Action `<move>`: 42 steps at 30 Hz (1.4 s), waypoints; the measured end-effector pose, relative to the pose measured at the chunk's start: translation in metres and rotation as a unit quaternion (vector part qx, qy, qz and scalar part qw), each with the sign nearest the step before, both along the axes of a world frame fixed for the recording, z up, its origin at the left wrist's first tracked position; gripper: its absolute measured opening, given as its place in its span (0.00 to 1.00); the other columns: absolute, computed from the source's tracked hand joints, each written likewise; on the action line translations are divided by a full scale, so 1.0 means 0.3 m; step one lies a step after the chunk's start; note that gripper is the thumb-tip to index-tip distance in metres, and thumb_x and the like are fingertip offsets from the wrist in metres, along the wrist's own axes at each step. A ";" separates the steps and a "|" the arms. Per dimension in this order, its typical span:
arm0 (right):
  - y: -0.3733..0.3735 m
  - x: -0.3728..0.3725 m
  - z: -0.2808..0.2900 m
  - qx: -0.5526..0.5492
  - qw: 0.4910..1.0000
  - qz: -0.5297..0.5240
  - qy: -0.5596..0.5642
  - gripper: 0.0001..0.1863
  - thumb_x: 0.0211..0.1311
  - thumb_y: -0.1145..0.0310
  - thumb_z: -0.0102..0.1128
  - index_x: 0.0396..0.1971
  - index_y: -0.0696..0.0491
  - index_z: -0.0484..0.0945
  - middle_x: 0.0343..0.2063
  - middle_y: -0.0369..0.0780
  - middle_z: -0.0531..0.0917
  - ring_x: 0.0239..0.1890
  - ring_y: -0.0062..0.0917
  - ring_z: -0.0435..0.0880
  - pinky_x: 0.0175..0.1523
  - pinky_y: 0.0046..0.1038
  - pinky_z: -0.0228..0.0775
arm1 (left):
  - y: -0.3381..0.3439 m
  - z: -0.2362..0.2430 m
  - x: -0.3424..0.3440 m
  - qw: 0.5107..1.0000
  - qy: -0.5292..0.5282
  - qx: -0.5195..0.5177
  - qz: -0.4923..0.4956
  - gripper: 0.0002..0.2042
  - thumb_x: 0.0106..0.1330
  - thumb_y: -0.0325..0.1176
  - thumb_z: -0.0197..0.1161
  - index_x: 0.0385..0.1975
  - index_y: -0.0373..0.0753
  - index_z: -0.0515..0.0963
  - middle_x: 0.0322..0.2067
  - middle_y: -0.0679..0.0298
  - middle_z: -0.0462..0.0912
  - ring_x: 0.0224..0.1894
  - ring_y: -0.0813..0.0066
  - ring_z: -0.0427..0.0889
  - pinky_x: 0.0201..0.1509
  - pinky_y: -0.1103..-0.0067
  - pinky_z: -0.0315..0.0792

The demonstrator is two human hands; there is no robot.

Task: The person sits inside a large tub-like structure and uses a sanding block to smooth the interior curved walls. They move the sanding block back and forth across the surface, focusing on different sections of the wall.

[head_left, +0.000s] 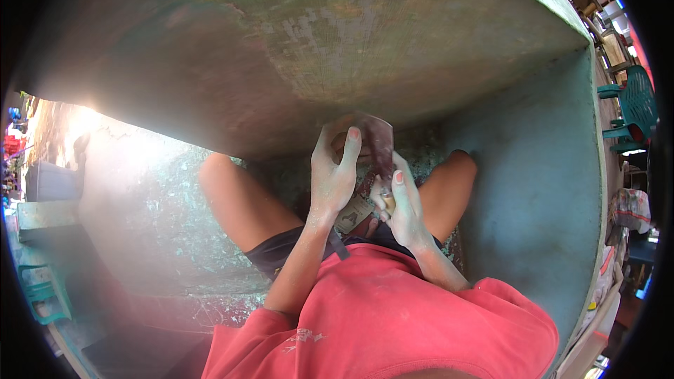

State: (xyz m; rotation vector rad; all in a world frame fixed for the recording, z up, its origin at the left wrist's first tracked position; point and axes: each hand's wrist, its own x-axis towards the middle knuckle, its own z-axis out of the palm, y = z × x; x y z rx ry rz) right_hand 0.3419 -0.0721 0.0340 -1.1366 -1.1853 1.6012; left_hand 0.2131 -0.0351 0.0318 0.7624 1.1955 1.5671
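My left hand (335,168), pale with dust, is raised with its thumb up and its fingers curled at the left side of a dark reddish-brown sheet of sandpaper (381,142). The sheet stands bent between my hands, its upper edge slightly blurred. My right hand (404,210) is closed lower down around a small tan cylindrical piece (387,201), beside the sheet's lower end. Its fingers hide most of that piece, so its kind cannot be told. Below my hands a printed pale paper (354,215) lies between my legs.
A large stained concrete wall (309,49) leans close in front, and a smooth grey-green wall (533,168) stands at my right. Pale flaking ground (161,210) lies at left. Green plastic chairs stand at far right (635,109) and far left (45,293).
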 end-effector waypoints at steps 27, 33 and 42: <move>0.162 -0.203 0.029 0.498 0.818 -0.055 -0.282 0.31 0.62 0.73 0.63 0.67 0.55 0.70 0.29 0.48 0.81 0.30 0.43 0.80 0.37 0.39 0.77 | 0.024 -0.018 -0.044 0.940 -0.314 0.099 -0.091 0.31 0.76 0.65 0.30 0.53 0.42 0.64 0.28 0.60 0.69 0.35 0.60 0.73 0.45 0.67 0.73; 0.200 -0.214 0.101 0.476 0.833 -0.030 -0.280 0.33 0.59 0.82 0.62 0.68 0.58 0.68 0.44 0.49 0.83 0.34 0.41 0.75 0.42 0.34 0.76 | 0.087 0.037 -0.067 0.947 -0.288 0.118 -0.086 0.30 0.78 0.61 0.35 0.48 0.36 0.69 0.33 0.61 0.73 0.35 0.65 0.75 0.44 0.69 0.73; 0.173 -0.199 0.116 0.463 0.836 -0.005 -0.297 0.34 0.59 0.81 0.62 0.68 0.57 0.68 0.37 0.50 0.81 0.33 0.40 0.74 0.47 0.33 0.75 | 0.052 0.064 -0.043 0.938 -0.333 0.065 -0.064 0.38 0.73 0.71 0.26 0.52 0.38 0.65 0.27 0.63 0.67 0.36 0.62 0.71 0.45 0.69 0.70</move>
